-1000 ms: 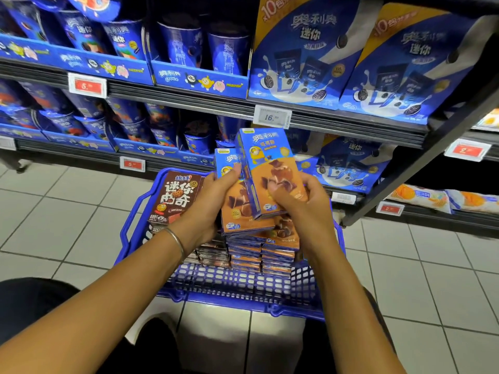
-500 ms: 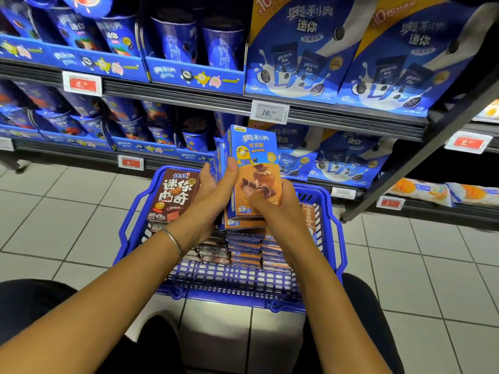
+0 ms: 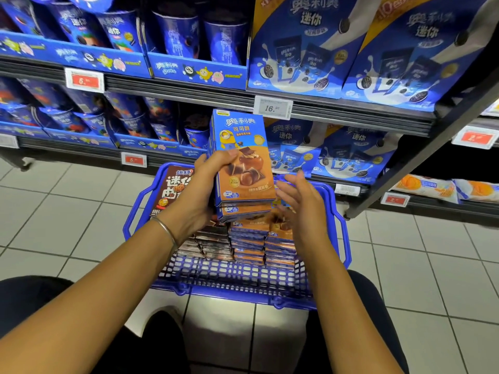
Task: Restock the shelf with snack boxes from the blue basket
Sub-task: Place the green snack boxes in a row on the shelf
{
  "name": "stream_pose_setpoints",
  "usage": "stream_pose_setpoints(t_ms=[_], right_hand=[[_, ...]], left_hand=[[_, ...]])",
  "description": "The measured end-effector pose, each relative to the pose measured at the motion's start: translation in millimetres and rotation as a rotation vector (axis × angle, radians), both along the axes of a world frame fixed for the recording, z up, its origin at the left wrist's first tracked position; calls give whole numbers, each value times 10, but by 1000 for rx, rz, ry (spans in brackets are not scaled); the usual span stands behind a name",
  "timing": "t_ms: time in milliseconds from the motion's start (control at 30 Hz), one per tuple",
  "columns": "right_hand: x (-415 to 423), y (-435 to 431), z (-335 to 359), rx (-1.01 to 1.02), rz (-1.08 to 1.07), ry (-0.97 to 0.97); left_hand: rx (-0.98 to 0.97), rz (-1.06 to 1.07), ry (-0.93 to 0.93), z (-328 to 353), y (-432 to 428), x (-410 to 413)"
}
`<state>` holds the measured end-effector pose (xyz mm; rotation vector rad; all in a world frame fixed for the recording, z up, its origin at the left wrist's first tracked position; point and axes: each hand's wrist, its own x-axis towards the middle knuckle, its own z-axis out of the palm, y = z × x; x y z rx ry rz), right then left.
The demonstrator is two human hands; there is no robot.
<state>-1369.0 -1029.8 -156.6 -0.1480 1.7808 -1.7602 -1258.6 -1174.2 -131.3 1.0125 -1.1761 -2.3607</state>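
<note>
1. Supermarket aisle: a tiered shelf (image 3: 189, 89) runs across the top of the view, above a floor (image 3: 67, 206) of pale tiles.
2. On the upper tier, blue snack tubs (image 3: 175, 33) stand in printed trays at the left and large blue biscuit bags (image 3: 305, 44) at the right. A price tag (image 3: 272, 107) reading 16.90 hangs on the edge under the bags.
3. On the floor in front of the shelf, between the person's knees, stands the blue basket (image 3: 237, 294).
4. Inside the basket, orange-and-blue snack boxes (image 3: 278, 247) lie flat in stacks. Darker boxes (image 3: 210, 241) are stacked just to their left, and 1 brown box (image 3: 175, 190) stands upright at the far left corner.
5. Above the basket, the left hand (image 3: 205, 184) grips a small held stack (image 3: 243, 157) of the same orange-and-blue boxes. The stack is upright and its printed front faces the camera. The thumb lies across the front box, and 2 box ends show at the bottom.
6. Just beside the lower right edge of the held stack is the right hand (image 3: 302, 203), fingers straight and spread, holding nothing. It is blurred, so contact with the boxes cannot be told.
7. A thin metal bangle (image 3: 164, 228) circles the left wrist.
</note>
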Motion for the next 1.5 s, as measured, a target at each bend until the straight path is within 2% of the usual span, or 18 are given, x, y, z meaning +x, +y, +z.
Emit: stream_pose_setpoints(t_ms=[100,167,267,367,600,767,833,900,967,1067,1267,1500], right_hand=[[-156,116,-464,366,-218,179],[-234,165,-747,499,-158,235],[-239,153,-1027,638,59,212],[-201,130,-1184,747,90,327],[-169,181,-1007,586,-78,435],[-232,251,-518,245,-236,172],[-237,254,-221,38,-261,54],[-230,243,85,-190,-216,-48],[-205,216,315,-306,-102,-86],[-86,123,467,-307,47,-94],[-9,-45,448,-124,143,-45],[-19,-393,488,-53,261,-60]], left_hand=[[-10,7,-10,1,-24,16],[-7,9,-14,0,-13,21],[-16,13,-25,-23,-1,11],[-18,4,-40,-31,19,-1],[-28,-4,-44,-66,-1,-6],[-29,1,-39,-59,1,-5],[-38,5,-35,-59,3,-3],[-40,8,-43,-68,12,0],[-39,10,-47,-71,29,5],[-47,10,-44,-56,41,-1],[-2,-14,-90,-85,-20,-14],[114,-140,-58,-106,-179,-21]])
